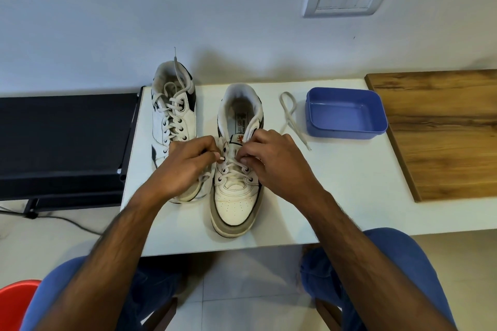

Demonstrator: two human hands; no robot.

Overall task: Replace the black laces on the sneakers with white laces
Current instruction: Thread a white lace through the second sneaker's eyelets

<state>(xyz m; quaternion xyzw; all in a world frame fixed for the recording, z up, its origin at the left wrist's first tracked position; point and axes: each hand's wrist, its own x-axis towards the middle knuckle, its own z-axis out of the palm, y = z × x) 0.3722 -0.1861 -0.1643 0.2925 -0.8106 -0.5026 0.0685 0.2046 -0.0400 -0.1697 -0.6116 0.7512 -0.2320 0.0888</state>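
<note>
Two white sneakers stand on a white table (336,196), toes toward me. The left sneaker (172,115) is laced to the top with a white lace. The right sneaker (236,196) carries a white lace (234,173) crossed through its lowest eyelets only. My left hand (185,166) pinches the tip of that lace at an eyelet on the shoe's left side. My right hand (271,161) pinches the shoe's right eyelet flap by the tongue. The lace's other end (289,115) trails in a loop on the table to the right.
An empty blue plastic tub (347,115) sits right of the shoes. A wooden board (443,129) covers the table's right end. A black unit (61,142) stands left of the table, and a red stool (16,301) at bottom left. The wall is close behind.
</note>
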